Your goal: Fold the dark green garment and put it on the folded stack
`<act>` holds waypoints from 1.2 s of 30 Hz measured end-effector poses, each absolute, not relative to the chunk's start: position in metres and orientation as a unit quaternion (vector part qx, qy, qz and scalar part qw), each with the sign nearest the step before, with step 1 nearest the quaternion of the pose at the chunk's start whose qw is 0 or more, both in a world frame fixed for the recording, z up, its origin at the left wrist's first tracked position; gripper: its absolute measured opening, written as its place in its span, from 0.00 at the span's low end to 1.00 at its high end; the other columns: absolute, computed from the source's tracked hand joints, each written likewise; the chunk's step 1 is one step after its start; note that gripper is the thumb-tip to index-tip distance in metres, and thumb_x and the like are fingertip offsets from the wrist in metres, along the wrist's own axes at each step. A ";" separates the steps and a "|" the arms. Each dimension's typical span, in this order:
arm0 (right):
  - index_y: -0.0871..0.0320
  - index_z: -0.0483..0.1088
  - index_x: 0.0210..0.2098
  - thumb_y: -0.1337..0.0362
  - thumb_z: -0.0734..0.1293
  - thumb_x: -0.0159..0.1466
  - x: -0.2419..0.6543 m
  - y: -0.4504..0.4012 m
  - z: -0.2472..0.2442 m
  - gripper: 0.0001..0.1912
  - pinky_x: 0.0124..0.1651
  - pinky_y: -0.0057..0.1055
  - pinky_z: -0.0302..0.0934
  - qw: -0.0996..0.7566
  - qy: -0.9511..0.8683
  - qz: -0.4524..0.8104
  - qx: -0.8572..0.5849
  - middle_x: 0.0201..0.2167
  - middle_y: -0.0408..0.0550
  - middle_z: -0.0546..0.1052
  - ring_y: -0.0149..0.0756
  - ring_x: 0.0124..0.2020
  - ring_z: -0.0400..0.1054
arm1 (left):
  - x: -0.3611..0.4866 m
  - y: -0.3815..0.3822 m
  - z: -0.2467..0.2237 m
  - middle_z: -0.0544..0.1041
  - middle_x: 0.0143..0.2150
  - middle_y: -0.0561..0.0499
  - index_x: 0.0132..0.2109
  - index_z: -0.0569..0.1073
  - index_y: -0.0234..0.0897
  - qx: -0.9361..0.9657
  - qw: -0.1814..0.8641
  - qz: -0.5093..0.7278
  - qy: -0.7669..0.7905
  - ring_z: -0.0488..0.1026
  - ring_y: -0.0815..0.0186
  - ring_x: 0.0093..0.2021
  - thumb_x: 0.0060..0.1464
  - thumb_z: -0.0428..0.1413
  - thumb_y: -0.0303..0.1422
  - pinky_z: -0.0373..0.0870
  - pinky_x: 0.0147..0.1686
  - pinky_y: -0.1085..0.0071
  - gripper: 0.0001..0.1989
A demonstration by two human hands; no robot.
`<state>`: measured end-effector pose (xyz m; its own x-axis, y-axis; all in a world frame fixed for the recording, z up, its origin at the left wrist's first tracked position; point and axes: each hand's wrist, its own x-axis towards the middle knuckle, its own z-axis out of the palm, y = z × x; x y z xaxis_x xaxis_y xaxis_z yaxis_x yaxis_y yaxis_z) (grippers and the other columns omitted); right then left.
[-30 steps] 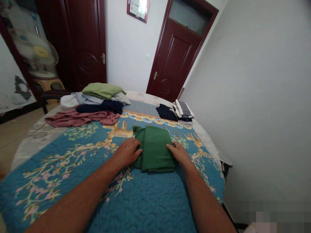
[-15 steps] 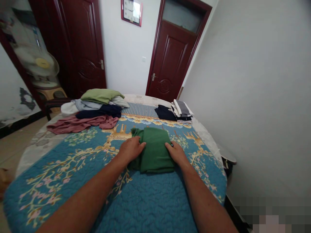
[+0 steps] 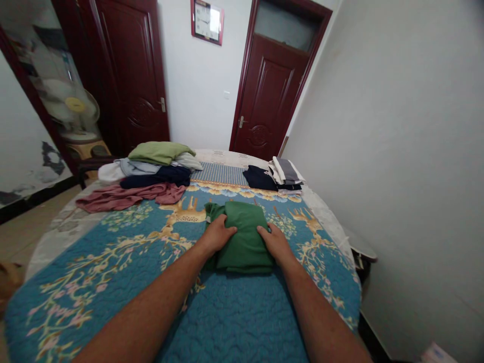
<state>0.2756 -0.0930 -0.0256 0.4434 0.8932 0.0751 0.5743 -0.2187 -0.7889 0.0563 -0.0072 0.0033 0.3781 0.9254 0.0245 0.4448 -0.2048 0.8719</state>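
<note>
A green garment, folded into a rough rectangle, lies in the middle of the bed. My left hand grips its left part, the thumb on top pointing right. Over the right edge my right hand is closed, thumb on the upper layer and the other fingers partly hidden at the side. At the upper left a narrow strip of the cloth sticks out past the folded part, with a small pale spot on it. Whether it is a shirt or another garment I cannot tell.
The bed has a blue patterned quilt. Loose clothes stand heaped at the far left, a light green one on top and a pink one in front. Folded clothes are stacked at the far right beside the white wall.
My left hand has slid right, farther onto the green garment, and its thumb now lies nearer the right thumb. My right hand stays at the right edge. The view has shifted slightly.
</note>
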 end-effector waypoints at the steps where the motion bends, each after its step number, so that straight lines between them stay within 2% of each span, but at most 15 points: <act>1: 0.58 0.76 0.57 0.46 0.64 0.70 0.274 -0.093 -0.026 0.27 0.56 0.40 0.69 0.395 -0.485 0.206 -0.752 0.52 0.56 0.83 0.48 0.53 0.78 | 0.055 -0.007 0.004 0.84 0.50 0.45 0.49 0.75 0.39 0.717 0.418 0.305 0.468 0.81 0.55 0.50 0.59 0.61 0.36 0.75 0.49 0.65 0.12; 5: 0.60 0.70 0.65 0.46 0.64 0.71 0.263 -0.095 -0.025 0.32 0.58 0.41 0.68 0.369 -0.509 0.182 -0.756 0.55 0.58 0.82 0.49 0.55 0.77 | 0.034 0.000 0.002 0.83 0.52 0.44 0.51 0.74 0.39 0.720 0.364 0.320 0.497 0.80 0.54 0.52 0.59 0.60 0.34 0.74 0.51 0.64 0.13; 8: 0.60 0.70 0.66 0.45 0.64 0.71 0.255 -0.095 -0.023 0.32 0.58 0.42 0.68 0.322 -0.521 0.161 -0.774 0.54 0.59 0.82 0.51 0.55 0.78 | 0.011 0.007 -0.004 0.84 0.47 0.43 0.51 0.73 0.38 0.697 0.392 0.274 0.534 0.82 0.55 0.45 0.60 0.60 0.36 0.76 0.42 0.66 0.14; 11: 0.63 0.71 0.65 0.45 0.64 0.71 0.251 -0.093 -0.020 0.33 0.60 0.43 0.67 0.303 -0.520 0.153 -0.784 0.56 0.62 0.81 0.54 0.57 0.77 | -0.004 0.009 -0.004 0.85 0.40 0.45 0.57 0.71 0.37 0.705 0.397 0.194 0.555 0.82 0.55 0.38 0.61 0.59 0.39 0.74 0.34 0.67 0.20; 13: 0.64 0.71 0.65 0.46 0.64 0.71 0.251 -0.093 -0.020 0.33 0.60 0.44 0.68 0.307 -0.520 0.152 -0.783 0.55 0.63 0.81 0.55 0.57 0.77 | -0.007 0.007 0.000 0.85 0.44 0.41 0.64 0.67 0.35 0.739 0.331 0.170 0.562 0.83 0.52 0.42 0.61 0.59 0.39 0.75 0.39 0.64 0.28; 15: 0.64 0.70 0.67 0.48 0.65 0.71 0.251 -0.092 -0.020 0.33 0.61 0.45 0.68 0.316 -0.527 0.133 -0.778 0.56 0.63 0.81 0.54 0.57 0.77 | -0.005 0.003 0.005 0.84 0.52 0.36 0.71 0.62 0.35 0.770 0.260 0.165 0.559 0.82 0.49 0.51 0.62 0.59 0.39 0.74 0.48 0.61 0.34; 17: 0.63 0.68 0.69 0.51 0.66 0.71 0.250 -0.091 -0.022 0.33 0.65 0.45 0.65 0.328 -0.540 0.102 -0.769 0.61 0.63 0.78 0.53 0.61 0.74 | -0.002 -0.001 0.009 0.81 0.60 0.34 0.73 0.59 0.35 0.781 0.237 0.165 0.553 0.80 0.48 0.59 0.64 0.57 0.38 0.72 0.56 0.59 0.35; 19: 0.61 0.66 0.71 0.53 0.65 0.72 0.249 -0.090 -0.025 0.32 0.69 0.45 0.61 0.333 -0.555 0.084 -0.757 0.66 0.62 0.74 0.52 0.66 0.70 | 0.001 -0.006 0.013 0.78 0.64 0.33 0.72 0.61 0.34 0.792 0.244 0.174 0.532 0.78 0.50 0.62 0.65 0.55 0.35 0.70 0.59 0.61 0.32; 22: 0.62 0.63 0.72 0.55 0.62 0.73 0.246 -0.089 -0.029 0.32 0.71 0.45 0.59 0.320 -0.571 0.078 -0.752 0.69 0.62 0.71 0.51 0.69 0.68 | 0.003 -0.014 0.018 0.81 0.60 0.38 0.74 0.61 0.39 0.823 0.212 0.197 0.488 0.79 0.52 0.59 0.67 0.52 0.36 0.71 0.58 0.62 0.30; 26: 0.67 0.61 0.73 0.52 0.61 0.74 0.240 -0.087 -0.029 0.35 0.71 0.48 0.59 0.282 -0.578 0.055 -0.764 0.69 0.68 0.70 0.56 0.69 0.66 | 0.002 -0.018 0.021 0.84 0.53 0.37 0.77 0.58 0.45 0.831 0.099 0.154 0.525 0.82 0.46 0.54 0.69 0.49 0.37 0.74 0.53 0.54 0.32; 28: 0.67 0.61 0.74 0.52 0.61 0.74 0.238 -0.086 -0.027 0.36 0.71 0.48 0.59 0.273 -0.579 0.050 -0.767 0.68 0.69 0.70 0.57 0.69 0.66 | 0.000 -0.014 0.019 0.83 0.56 0.36 0.76 0.61 0.44 0.834 0.113 0.124 0.525 0.81 0.45 0.56 0.69 0.49 0.35 0.73 0.55 0.54 0.31; 32: 0.66 0.59 0.75 0.53 0.61 0.74 0.239 -0.085 -0.027 0.36 0.71 0.48 0.59 0.294 -0.583 0.051 -0.756 0.69 0.66 0.70 0.55 0.69 0.65 | -0.006 -0.006 0.014 0.79 0.64 0.37 0.75 0.64 0.38 0.840 0.194 0.108 0.496 0.78 0.51 0.62 0.67 0.49 0.34 0.71 0.61 0.60 0.31; 34: 0.62 0.57 0.76 0.55 0.61 0.74 0.241 -0.084 -0.029 0.35 0.72 0.46 0.59 0.312 -0.598 0.043 -0.737 0.71 0.63 0.67 0.51 0.71 0.63 | -0.007 -0.008 0.015 0.79 0.64 0.37 0.76 0.62 0.40 0.843 0.181 0.105 0.495 0.78 0.50 0.62 0.67 0.49 0.34 0.71 0.60 0.59 0.32; 36: 0.58 0.60 0.75 0.58 0.60 0.74 0.243 -0.083 -0.031 0.32 0.73 0.46 0.58 0.313 -0.616 0.029 -0.723 0.74 0.59 0.64 0.48 0.73 0.61 | -0.007 -0.012 0.019 0.80 0.62 0.36 0.76 0.63 0.43 0.845 0.137 0.082 0.511 0.80 0.46 0.59 0.68 0.48 0.37 0.73 0.57 0.55 0.31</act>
